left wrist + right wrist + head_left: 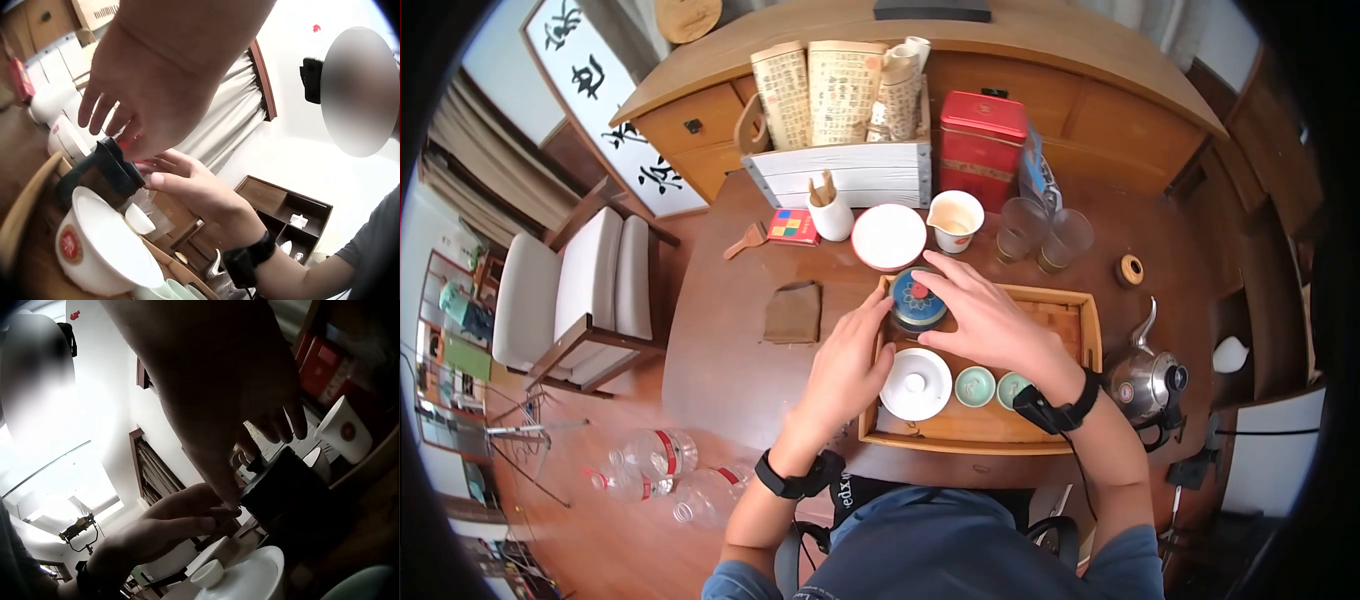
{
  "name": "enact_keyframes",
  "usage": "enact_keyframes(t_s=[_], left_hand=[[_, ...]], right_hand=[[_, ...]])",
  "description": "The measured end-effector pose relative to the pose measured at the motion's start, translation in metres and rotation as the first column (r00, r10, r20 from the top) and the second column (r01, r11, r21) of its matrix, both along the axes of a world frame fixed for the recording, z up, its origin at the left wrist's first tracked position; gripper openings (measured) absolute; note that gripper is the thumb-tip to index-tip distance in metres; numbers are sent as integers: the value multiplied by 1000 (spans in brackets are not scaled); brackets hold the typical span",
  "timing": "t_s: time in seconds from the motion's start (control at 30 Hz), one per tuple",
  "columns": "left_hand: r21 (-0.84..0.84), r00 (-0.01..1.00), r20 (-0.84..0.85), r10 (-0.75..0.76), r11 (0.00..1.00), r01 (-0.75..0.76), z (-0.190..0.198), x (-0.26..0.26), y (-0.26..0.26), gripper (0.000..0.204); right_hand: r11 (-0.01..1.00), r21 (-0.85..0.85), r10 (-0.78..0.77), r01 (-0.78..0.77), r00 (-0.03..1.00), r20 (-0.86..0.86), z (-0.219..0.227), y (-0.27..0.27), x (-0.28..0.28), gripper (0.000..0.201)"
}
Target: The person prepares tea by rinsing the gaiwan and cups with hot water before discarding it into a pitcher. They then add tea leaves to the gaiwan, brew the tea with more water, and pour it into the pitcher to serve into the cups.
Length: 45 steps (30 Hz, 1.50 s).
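A blue jar (pixel 917 312) with a flower pattern and red knob on its lid stands at the back left of the wooden tray (pixel 970 437). Along its left side lie the outstretched fingers of my left hand (pixel 850 355), thumb apart from the jar. My right hand (pixel 990 325) spreads over the lid from the right, index fingertip by the knob and thumb near the rim. In the right wrist view the dark jar (pixel 287 487) sits beneath that hand. In front of it is a white lidded bowl (pixel 930 400), beside small green cups (pixel 975 386).
Behind the tray are a white dish (pixel 888 236), a white pitcher (pixel 956 222) and clear glasses (pixel 1065 240). A steel kettle (pixel 1140 385) stands right of it. A folded brown cloth (pixel 793 312) lies to the left. Plastic bottles (pixel 655 460) are on the floor.
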<state>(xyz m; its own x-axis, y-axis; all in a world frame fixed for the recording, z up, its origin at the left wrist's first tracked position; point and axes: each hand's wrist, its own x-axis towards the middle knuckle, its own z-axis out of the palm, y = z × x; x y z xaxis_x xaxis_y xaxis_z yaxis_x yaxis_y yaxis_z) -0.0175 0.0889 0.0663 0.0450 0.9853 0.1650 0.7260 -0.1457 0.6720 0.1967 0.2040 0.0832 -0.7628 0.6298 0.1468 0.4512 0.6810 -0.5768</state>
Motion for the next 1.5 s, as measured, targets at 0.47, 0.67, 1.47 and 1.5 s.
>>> enact_keyframes(t_s=[0.47, 0.67, 1.47, 1.5], left_hand=[[-34, 975, 166, 149, 989, -145, -11, -4, -56, 53], [-15, 967, 184, 175, 984, -176, -13, -9, -63, 50], [-73, 925, 317, 210, 978, -197, -25, -24, -67, 52], [-70, 923, 322, 208, 978, -196, -26, -25, -67, 52]], right_hand=[[998, -3, 55, -55, 989, 134, 5, 19, -29, 76], [997, -11, 76, -75, 986, 147, 24, 22, -34, 77], [999, 8, 35, -37, 984, 173, 96, 22, -45, 80], [999, 15, 29, -32, 983, 180, 102, 20, -46, 80]])
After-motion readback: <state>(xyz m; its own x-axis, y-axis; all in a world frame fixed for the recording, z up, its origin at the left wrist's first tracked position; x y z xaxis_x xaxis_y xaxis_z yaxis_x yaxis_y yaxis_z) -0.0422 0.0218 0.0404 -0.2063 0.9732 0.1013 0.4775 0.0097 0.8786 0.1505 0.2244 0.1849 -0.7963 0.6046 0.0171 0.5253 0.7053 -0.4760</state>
